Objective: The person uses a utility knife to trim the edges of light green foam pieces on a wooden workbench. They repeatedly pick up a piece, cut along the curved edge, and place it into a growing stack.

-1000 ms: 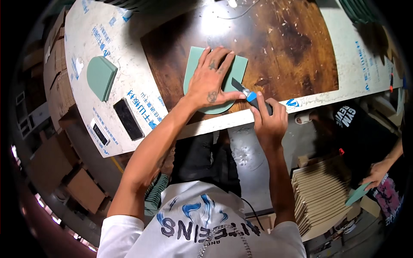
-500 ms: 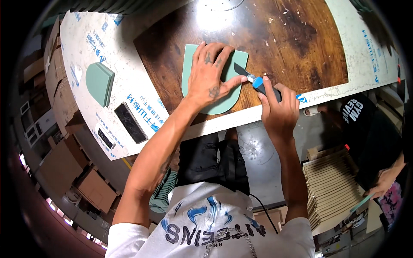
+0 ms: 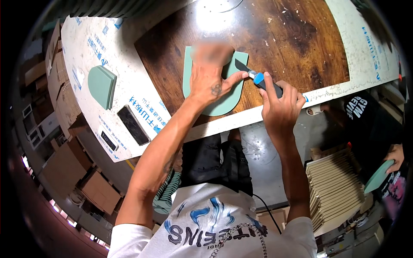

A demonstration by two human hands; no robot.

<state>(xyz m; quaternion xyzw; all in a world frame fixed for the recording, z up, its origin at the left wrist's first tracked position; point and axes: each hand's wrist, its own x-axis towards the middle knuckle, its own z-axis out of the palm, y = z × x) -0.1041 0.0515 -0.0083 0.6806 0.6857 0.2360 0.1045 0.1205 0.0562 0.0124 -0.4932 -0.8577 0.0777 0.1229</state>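
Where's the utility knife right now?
Head view, right of centre: the utility knife is in the right hand, its blade over the right edge of the green panel, beside the thumb of the left hand.

Left hand palm-down, right hand curled

Here we are, our left hand pressing the green panel onto the brown board, our right hand gripping the blue-and-black knife, green stack off to our left!
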